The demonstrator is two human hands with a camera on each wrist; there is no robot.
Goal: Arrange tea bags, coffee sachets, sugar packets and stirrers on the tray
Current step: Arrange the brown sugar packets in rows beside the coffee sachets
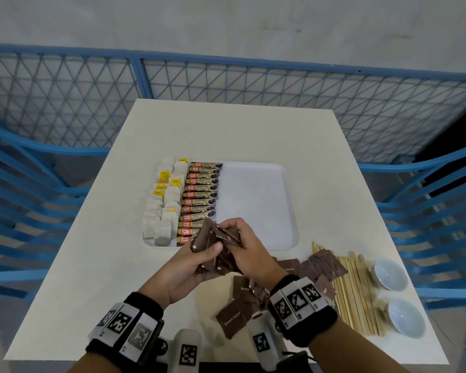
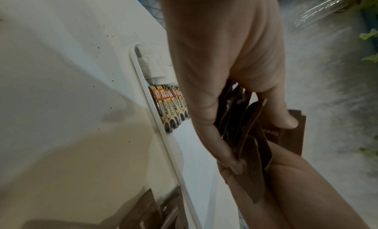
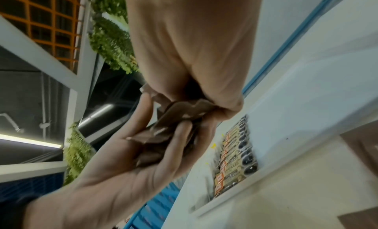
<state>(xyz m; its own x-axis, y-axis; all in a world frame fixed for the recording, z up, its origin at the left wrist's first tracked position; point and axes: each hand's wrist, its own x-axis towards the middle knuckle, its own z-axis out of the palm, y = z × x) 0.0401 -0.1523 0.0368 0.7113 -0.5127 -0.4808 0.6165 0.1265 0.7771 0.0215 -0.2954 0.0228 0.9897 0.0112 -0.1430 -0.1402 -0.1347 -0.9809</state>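
Observation:
Both hands hold one bunch of brown sugar packets (image 1: 203, 239) just above the front edge of the white tray (image 1: 256, 200). My left hand (image 1: 207, 255) cups the bunch from below, thumb on top. My right hand (image 1: 233, 232) pinches the top packets; the right wrist view shows them (image 3: 180, 116) lying across the left palm. The left wrist view shows the packets (image 2: 245, 135) fanned between the fingers. On the tray, tea bags (image 1: 164, 200) fill the left side and coffee sachets (image 1: 199, 195) form a column beside them. Wooden stirrers (image 1: 355, 289) lie on the table at the right.
Loose sugar packets (image 1: 234, 319) lie scattered on the white table (image 1: 92, 292) under and around my right wrist, some (image 1: 326, 262) overlapping the stirrers. Two small white bowls (image 1: 389, 274) (image 1: 405, 316) stand near the right edge. A blue mesh fence (image 1: 226, 84) surrounds the table.

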